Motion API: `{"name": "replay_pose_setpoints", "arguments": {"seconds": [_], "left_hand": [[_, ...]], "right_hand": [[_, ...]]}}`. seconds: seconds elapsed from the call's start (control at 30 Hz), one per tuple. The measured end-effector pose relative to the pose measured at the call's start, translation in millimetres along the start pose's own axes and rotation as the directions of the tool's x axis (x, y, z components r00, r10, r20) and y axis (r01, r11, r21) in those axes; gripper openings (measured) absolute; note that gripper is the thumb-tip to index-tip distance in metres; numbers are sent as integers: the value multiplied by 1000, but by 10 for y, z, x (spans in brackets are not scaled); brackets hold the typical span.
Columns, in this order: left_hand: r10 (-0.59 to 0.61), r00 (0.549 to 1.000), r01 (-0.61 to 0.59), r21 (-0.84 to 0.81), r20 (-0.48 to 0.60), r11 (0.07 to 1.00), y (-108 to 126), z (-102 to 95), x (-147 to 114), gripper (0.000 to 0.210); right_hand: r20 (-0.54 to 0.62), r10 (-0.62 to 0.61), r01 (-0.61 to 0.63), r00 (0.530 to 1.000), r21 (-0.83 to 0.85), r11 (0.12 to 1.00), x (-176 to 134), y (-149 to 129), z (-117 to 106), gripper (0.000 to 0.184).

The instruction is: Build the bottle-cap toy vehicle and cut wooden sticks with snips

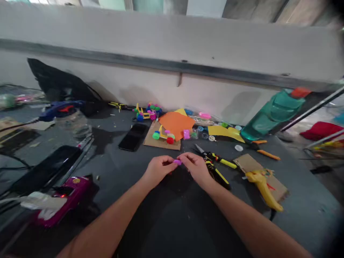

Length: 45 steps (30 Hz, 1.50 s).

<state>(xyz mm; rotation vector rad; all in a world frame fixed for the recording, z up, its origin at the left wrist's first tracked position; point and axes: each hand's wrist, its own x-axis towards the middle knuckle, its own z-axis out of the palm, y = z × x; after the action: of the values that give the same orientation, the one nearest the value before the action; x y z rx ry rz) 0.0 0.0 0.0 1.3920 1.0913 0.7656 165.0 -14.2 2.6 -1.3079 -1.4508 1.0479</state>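
1. At the far left, a glossy magenta box (73, 189) is sitting on the dark table (172, 222), a white plug (44, 201) covering part of it and a small red light glowing.
2. Further along, a flat black phone (133, 137) is lying beyond the left forearm.
3. The left hand (158, 169) is pinching a small purple piece (177, 162) between thumb and fingertips, above the table's near middle.
4. Just beyond, a square brown cardboard sheet (161, 144) is carrying a small wheeled toy with green and red wheels (170, 139), and orange paper (176, 122) is overlapping its far part.
5. The right hand (196, 168) is gripping the same piece from its other side, so both hands are meeting there.
6. Just beside the right hand, pliers with black-and-yellow handles (208, 155) are lying spread.
7. Rightmost, a yellow glue gun (264, 190) is resting on another cardboard piece (245, 161), and a teal bottle with an orange cap (271, 113) is leaning behind.
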Motion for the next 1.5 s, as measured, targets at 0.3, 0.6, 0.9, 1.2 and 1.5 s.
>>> {"name": "replay_pose_setpoints", "arguments": {"seconds": [0.3,0.6,0.9,1.2,1.5], "left_hand": [[-54,998,47,-169,-37,985,76,-1,-30,24],[-93,995,81,-225,-42,971,116,6,-49,22],[-113,992,93,-307,-48,947,92,-13,-31,21],[-103,995,99,-356,8,929,99,-5,-45,25],[-110,994,110,-338,19,935,85,-8,-39,22]], "right_hand": [[-26,-15,15,1000,-8,1000,-11,-19,12,18],[-9,-11,11,1000,-1,1000,-19,-6,23,19],[-7,-318,302,948,-289,909,-60,-10,9,34],[43,-566,520,823,-456,722,-52,-43,-2,10],[48,-570,528,820,-448,721,-67,-50,8,12]]}}
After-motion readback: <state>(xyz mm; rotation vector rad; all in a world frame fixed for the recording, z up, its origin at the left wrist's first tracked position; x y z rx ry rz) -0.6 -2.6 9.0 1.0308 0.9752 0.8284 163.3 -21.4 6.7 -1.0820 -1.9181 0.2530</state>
